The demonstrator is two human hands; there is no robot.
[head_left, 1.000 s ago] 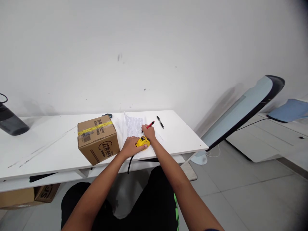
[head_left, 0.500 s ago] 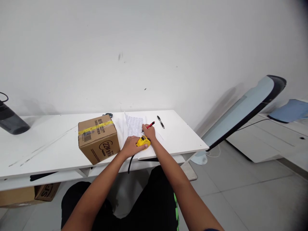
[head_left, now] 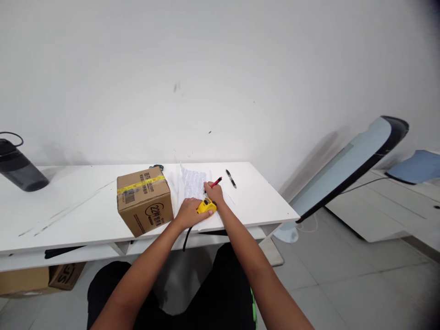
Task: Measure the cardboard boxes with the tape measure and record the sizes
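Note:
My left hand [head_left: 189, 212] is closed round a yellow tape measure [head_left: 207, 206], its black strap hanging over the table's front edge. Just to the right, my right hand [head_left: 213, 193] grips a red pen [head_left: 216, 182] with a dark end, its tip low over the sheets. Printed paper [head_left: 194, 182] lies under and beyond both hands, partly covered by them. A cardboard box [head_left: 145, 201] with yellow tape stands left of my left hand. Another pen [head_left: 231, 178], black and silver, rests on the table to the right of the paper.
The white table [head_left: 85, 211] runs along the wall. A dark water bottle [head_left: 21, 167] stands far left. A small dark item [head_left: 157, 167] shows behind the box. Below sits another carton [head_left: 65, 276]. A light-blue panel with a dark rim [head_left: 347, 165] leans at the right.
The whole view has shifted slightly, so everything sits a little lower and more to the right. Both hands keep their holds on the tape measure and red pen.

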